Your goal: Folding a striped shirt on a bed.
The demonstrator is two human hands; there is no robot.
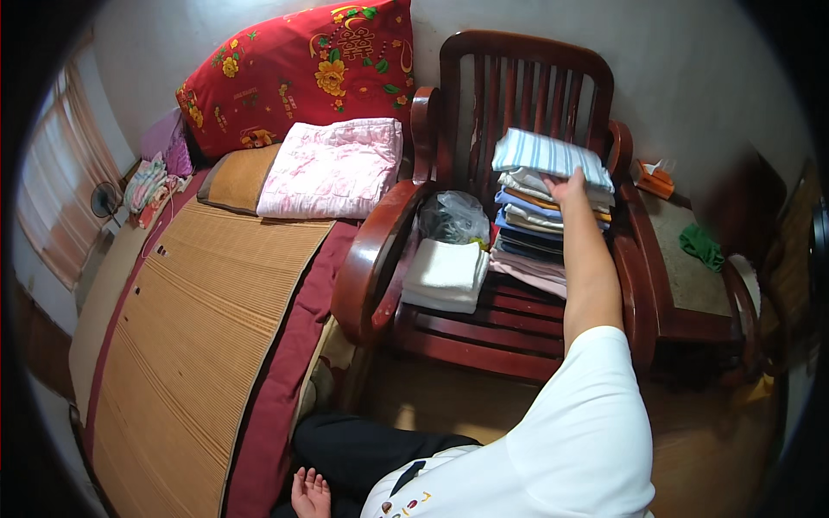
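My right hand (567, 186) reaches out to a tall stack of folded clothes (528, 226) on the seat of a wooden armchair. Its fingers are at the near edge of a blue-and-white striped folded cloth (544, 152) on top; whether they grip it or only touch it cannot be told. Folded white towels (445, 272) lie left of the stack, with a clear plastic bag (455, 217) behind them. Low in the picture, by my dark trousers, my left hand (311, 493) rests palm up, fingers apart, holding nothing.
A bed with a bamboo mat (227, 291) is on the left, bearing a folded pink-and-white quilt (337, 168) and a brown pillow (236, 178). The wooden armchair (366, 278) has broad curved arms. On the right, a side table (686, 285) holds an orange tissue box (654, 179) and green cloth (701, 247).
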